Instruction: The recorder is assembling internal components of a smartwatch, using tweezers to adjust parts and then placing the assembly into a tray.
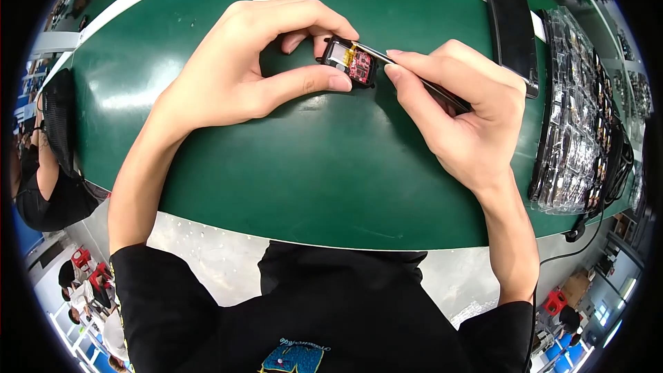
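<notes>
Between the thumb and fingers of my left hand point(255, 62) is a small black device casing point(373, 77), its inside facing up. Within it sit a red circuit board point(360, 67), a silvery block point(338, 53) and a bit of yellow tape point(349, 57). My right hand point(473, 100) is closed around slim metal tweezers point(373, 50). Their tip reaches the upper edge of the casing, beside the yellow tape; whether it grips anything there is too small to tell. Both hands are above the green tabletop.
On the right of the green table point(311, 186) stand stacked clear plastic trays point(570, 117) with small parts. A long black object point(510, 27) lies beyond them, and black cables point(618, 166) hang at the right edge. At far left is another person's arm point(47, 159) near a black mesh item point(59, 121).
</notes>
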Tool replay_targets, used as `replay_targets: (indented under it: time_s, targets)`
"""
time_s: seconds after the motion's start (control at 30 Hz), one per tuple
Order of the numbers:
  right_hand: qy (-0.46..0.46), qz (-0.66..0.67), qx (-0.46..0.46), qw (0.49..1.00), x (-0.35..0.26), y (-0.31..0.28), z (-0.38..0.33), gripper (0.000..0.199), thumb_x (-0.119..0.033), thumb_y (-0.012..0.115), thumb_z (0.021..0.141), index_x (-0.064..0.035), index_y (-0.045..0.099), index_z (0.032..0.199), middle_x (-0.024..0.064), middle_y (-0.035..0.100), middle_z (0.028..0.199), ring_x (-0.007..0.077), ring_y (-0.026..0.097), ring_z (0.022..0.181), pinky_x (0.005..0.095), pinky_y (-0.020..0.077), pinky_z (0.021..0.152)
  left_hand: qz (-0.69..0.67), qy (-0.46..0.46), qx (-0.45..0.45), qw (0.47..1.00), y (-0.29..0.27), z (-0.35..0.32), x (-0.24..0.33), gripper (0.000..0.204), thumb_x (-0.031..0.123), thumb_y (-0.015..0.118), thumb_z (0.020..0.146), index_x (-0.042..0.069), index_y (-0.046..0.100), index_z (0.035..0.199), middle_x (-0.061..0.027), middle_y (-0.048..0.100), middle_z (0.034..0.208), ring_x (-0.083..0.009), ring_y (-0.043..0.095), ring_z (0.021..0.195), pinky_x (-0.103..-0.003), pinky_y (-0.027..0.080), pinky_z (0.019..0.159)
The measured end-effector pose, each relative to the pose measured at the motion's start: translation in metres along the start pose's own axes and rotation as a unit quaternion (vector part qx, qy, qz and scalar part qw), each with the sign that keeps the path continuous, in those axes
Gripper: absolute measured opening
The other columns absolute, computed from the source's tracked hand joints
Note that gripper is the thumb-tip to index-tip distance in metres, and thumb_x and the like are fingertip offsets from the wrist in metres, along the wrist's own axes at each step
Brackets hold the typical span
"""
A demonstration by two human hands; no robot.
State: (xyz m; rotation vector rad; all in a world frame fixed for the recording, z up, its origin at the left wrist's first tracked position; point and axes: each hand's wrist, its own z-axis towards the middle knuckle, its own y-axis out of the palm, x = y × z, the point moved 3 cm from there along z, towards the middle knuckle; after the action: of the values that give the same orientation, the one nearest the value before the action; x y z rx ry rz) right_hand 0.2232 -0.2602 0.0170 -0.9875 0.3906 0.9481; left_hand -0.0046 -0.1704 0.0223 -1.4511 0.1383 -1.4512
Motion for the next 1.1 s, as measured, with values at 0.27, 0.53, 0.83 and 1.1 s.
replay_targets:
  time_s: [0.27,0.53,0.83,1.1]
  targets:
    - [0.101,0.066,-0.057,0.991,-0.0009,-0.0044,0.002,0.014,0.001,0.085,0.09,-0.0002,0.087,0.104,-0.0008,0.064,0.07,0.0023,0.047,0.059,0.0242,0.0274,0.053,-0.057,0.007,-0.041,0.998,-0.0057,-0.0029,-0.0092,0.05,0.01,0.091,0.076,0.004,0.08,0.124,-0.0051,0.078,0.105,-0.0185,0.051,0.079,-0.032,0.045,0.079]
    - [0.106,0.074,-0.062,0.99,0.0016,-0.0033,0.0007,0.014,0.002,0.085,0.089,0.0009,0.087,0.103,0.0007,0.063,0.069,0.0041,0.049,0.059,0.025,0.0299,0.053,-0.029,0.022,-0.048,0.998,-0.005,-0.001,-0.006,0.048,0.013,0.091,0.076,0.005,0.079,0.122,-0.006,0.077,0.106,-0.019,0.052,0.081,-0.034,0.043,0.081]
    - [0.098,0.078,-0.067,0.99,0.0021,-0.0028,0.0001,0.014,0.003,0.084,0.088,0.0011,0.086,0.102,0.0012,0.064,0.069,0.0047,0.05,0.06,0.0257,0.0311,0.053,-0.006,0.046,-0.053,0.998,-0.0023,0.0013,-0.0015,0.042,0.017,0.09,0.08,0.005,0.08,0.118,-0.0054,0.076,0.103,-0.0204,0.055,0.081,-0.034,0.042,0.079]
    - [0.113,0.092,-0.062,0.987,0.0013,-0.0021,0.0022,0.008,0.002,0.081,0.087,0.0037,0.083,0.094,0.0058,0.068,0.069,0.0082,0.057,0.058,0.0279,0.0401,0.052,-0.002,0.041,-0.05,0.998,-0.0029,-0.0008,-0.002,0.04,0.02,0.09,0.081,0.005,0.08,0.117,-0.0054,0.076,0.1,-0.0207,0.057,0.082,-0.034,0.043,0.078]
